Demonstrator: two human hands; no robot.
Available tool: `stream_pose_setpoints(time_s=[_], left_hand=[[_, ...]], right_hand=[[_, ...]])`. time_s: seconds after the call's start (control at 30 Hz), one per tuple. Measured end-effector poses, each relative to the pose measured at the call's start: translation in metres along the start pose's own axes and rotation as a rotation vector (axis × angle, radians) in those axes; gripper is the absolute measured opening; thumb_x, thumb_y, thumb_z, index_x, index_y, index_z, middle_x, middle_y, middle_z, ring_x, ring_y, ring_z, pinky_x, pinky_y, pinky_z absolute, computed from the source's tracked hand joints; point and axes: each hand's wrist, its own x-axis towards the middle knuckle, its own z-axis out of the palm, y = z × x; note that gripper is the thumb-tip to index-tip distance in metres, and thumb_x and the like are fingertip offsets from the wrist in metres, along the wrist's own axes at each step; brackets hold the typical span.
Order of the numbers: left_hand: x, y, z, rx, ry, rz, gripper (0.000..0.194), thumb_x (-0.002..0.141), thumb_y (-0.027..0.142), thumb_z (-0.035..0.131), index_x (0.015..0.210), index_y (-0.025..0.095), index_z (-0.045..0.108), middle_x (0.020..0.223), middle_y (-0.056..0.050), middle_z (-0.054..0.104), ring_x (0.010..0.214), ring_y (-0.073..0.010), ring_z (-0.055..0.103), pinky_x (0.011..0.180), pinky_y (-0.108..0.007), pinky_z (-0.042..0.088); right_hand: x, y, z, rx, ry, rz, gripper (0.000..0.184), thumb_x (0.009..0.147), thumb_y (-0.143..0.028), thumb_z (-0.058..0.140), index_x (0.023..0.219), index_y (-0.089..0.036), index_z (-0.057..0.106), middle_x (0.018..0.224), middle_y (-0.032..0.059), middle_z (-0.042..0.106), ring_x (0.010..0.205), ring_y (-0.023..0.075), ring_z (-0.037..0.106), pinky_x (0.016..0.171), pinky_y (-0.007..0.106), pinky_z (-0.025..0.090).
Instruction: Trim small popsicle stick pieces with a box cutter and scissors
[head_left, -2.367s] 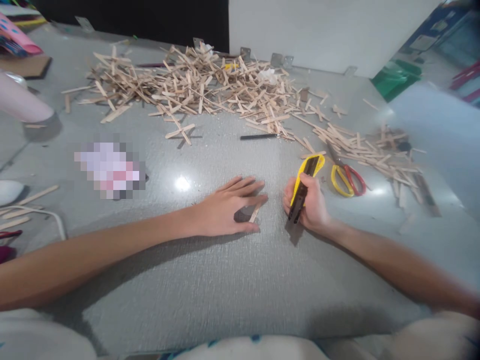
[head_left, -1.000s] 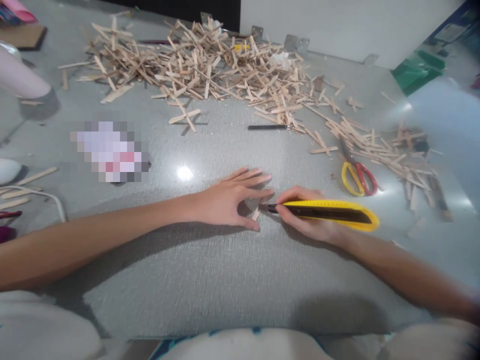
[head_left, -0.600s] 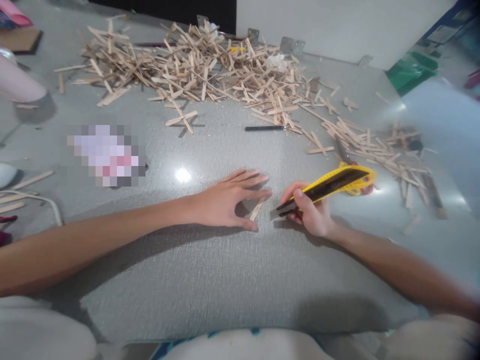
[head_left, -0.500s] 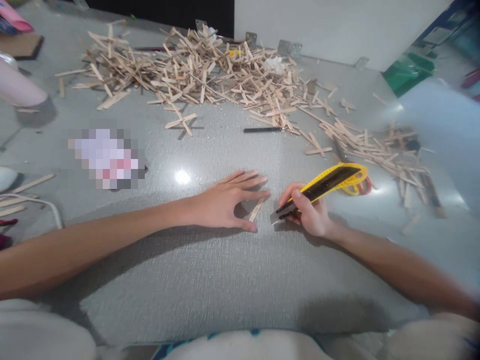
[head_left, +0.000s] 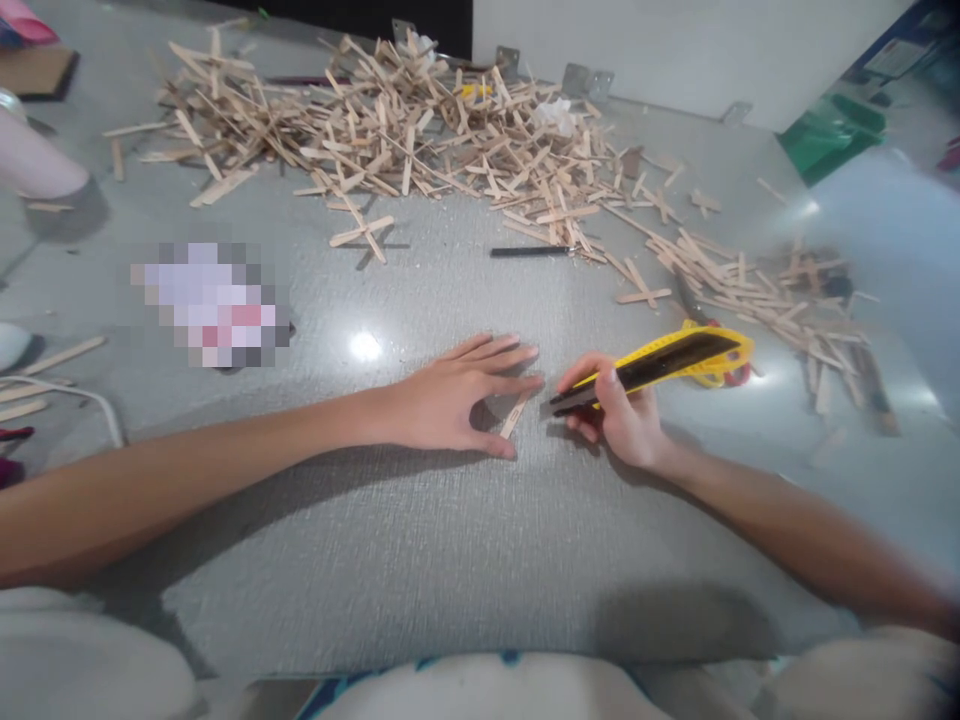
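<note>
My left hand [head_left: 469, 400] lies on the table with its fingers spread. Its thumb and index fingertip press on the two ends of a short wooden craft stick [head_left: 514, 414], holding it down. Closed around a yellow and black utility knife [head_left: 660, 362], my right hand [head_left: 619, 415] is just to the right of that stick. The knife's tip points left toward the stick, with a small gap between them.
A big heap of craft sticks [head_left: 375, 130], some joined into crosses, spreads along the back. More sticks [head_left: 720, 275] lie at right, near yellow and red-handled scissors [head_left: 712, 378]. A black pen-like tool [head_left: 531, 252], a blurred-out object [head_left: 210, 305] and a white cable [head_left: 105, 405] lie around.
My right hand has tilted the utility knife flatter and drawn its tip slightly up, away from the table. My left hand stays on the craft stick. The view has shifted slightly.
</note>
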Motion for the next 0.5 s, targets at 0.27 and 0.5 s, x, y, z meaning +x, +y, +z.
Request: stream_pose_setpoints(time_s=[0.27,0.5], left_hand=[[-0.001,-0.002,0.001,-0.041,-0.006,0.019,0.093,0.095,0.072,0.079,0.174,0.036,0.046,0.189,-0.006,0.023,0.177,-0.0369,0.013,0.143,-0.060,0.006],[-0.001,-0.002,0.000,-0.056,-0.009,0.031,0.091,0.096,0.076,0.075,0.174,0.038,0.045,0.189,-0.004,0.022,0.177,-0.0375,0.012,0.143,-0.059,0.004]], right_hand=[[-0.003,-0.005,-0.001,-0.461,-0.151,-0.190,0.013,0.101,-0.038,0.083,0.102,-0.025,0.079,0.081,-0.0012,0.079,0.062,0.0135,0.069,0.063,0.028,0.056],[0.000,-0.012,0.000,-0.491,-0.234,-0.216,0.014,0.108,-0.037,0.074,0.108,-0.026,0.081,0.090,0.0012,0.083,0.070,0.0160,0.073,0.071,0.031,0.058]])
